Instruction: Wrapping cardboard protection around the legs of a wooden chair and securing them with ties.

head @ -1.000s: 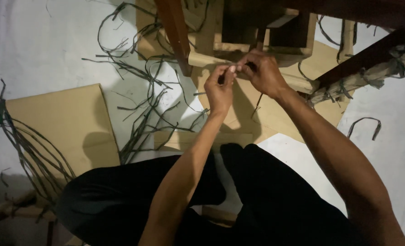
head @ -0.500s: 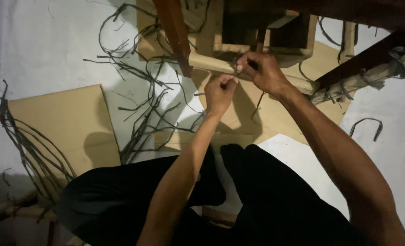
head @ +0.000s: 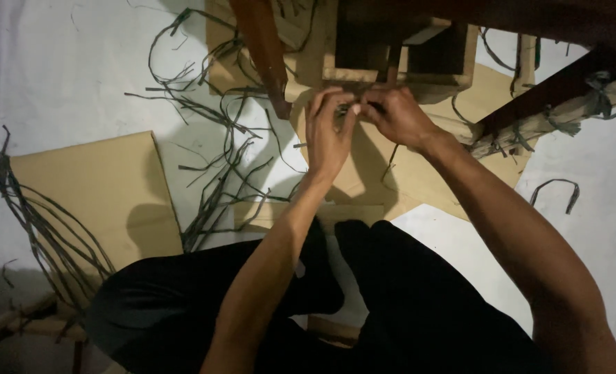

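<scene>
Sitting on the floor (head: pixel 65 76) beside cardboard (head: pixel 93 187), the person faces a wooden frame (head: pixel 398 76). Both hands meet at its lower rail, left hand (head: pixel 327 135) and right hand (head: pixel 394 116) pinching a dark strip (head: pixel 342 111), likely keeping it taut against the rail.

Dim overall, light falling from about eleven o'clock. Pale floor (head: pixel 65 76) brightest, almost washed out. Hard dark shadow on the cardboard sheet (head: pixel 93 187) toward four o'clock. Top edge at one o'clock lost in blackness. Soft, grainy detail throughout.
</scene>
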